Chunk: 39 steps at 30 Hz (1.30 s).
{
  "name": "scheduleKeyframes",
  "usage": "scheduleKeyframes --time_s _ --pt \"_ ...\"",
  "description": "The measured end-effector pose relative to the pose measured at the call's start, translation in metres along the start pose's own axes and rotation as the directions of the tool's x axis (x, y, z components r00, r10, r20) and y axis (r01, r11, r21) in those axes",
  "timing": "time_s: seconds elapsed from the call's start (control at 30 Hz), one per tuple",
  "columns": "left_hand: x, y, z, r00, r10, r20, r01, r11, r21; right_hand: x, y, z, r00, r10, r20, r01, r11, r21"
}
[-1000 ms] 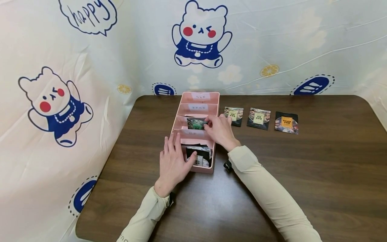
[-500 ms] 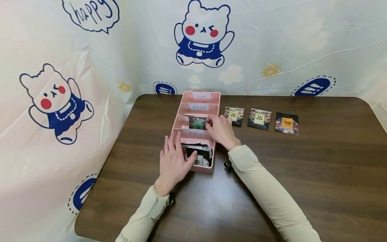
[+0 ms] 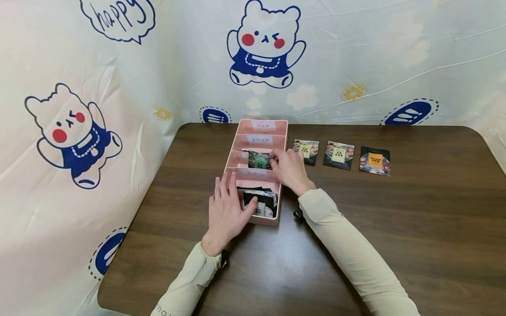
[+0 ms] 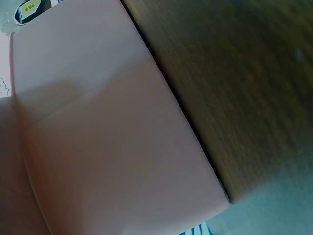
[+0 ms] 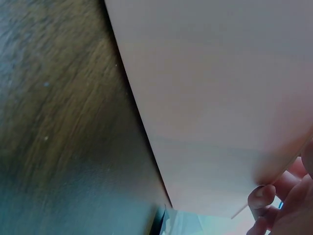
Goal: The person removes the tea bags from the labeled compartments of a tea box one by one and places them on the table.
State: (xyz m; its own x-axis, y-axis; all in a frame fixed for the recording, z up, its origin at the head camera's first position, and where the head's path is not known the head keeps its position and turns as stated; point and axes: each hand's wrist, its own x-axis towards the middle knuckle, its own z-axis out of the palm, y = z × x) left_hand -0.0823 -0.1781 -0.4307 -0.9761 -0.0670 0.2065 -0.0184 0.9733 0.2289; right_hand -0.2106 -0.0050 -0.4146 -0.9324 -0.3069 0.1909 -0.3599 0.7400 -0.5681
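A long pink divided box point(image 3: 270, 222) stands on the table, with white paper labels on its dividers. In its middle compartment sits a dark sachet with a green label point(image 3: 260, 162); my right hand point(image 3: 290, 170) pinches its right edge between thumb and index finger. The right wrist view shows those fingers point(image 5: 288, 196) over the rim. My left hand point(image 3: 229, 213) rests on the box's left rim, fingers straight, the thumb reaching over the front compartment. Black and white sachets point(image 3: 261, 202) stand upright there, partly hidden by the thumb. The left wrist view is mostly the box's outer wall point(image 4: 107, 137).
Right of the box lie three flat sachets in a row: one with a yellow-green label point(image 3: 310, 152), a similar one point(image 3: 339, 155), and one with an orange label point(image 3: 375, 161). A patterned cloth point(image 3: 324, 52) hangs behind the brown wooden table point(image 3: 415, 228).
The green-labelled sachet has shifted slightly to the right within its compartment, still pinched by my right hand. My left hand has stayed in place. The head view has moved a little.
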Motion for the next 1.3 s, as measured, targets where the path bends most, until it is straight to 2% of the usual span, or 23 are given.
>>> scheduleKeyframes --time_s 0.33,0.87,1.03,1.3 --pt "0.000 0.000 -0.001 1.000 -0.001 0.011 0.001 1.000 -0.007 -0.002 0.002 -0.002 1.000 -0.015 0.003 0.015 1.000 0.016" --pt "0.000 0.001 -0.001 1.000 0.006 0.009 -0.006 1.000 -0.009 -0.002 0.005 -0.013 0.997 -0.052 -0.052 0.054 0.998 0.033" --pt "0.000 0.001 -0.001 1.000 0.008 0.009 -0.008 1.000 -0.010 -0.002 0.003 -0.020 0.995 -0.075 -0.058 0.079 0.995 0.060" --pt "0.000 0.000 0.000 1.000 0.012 0.002 -0.012 1.000 0.001 -0.002 0.001 -0.034 0.989 -0.094 -0.115 0.104 0.991 0.081"
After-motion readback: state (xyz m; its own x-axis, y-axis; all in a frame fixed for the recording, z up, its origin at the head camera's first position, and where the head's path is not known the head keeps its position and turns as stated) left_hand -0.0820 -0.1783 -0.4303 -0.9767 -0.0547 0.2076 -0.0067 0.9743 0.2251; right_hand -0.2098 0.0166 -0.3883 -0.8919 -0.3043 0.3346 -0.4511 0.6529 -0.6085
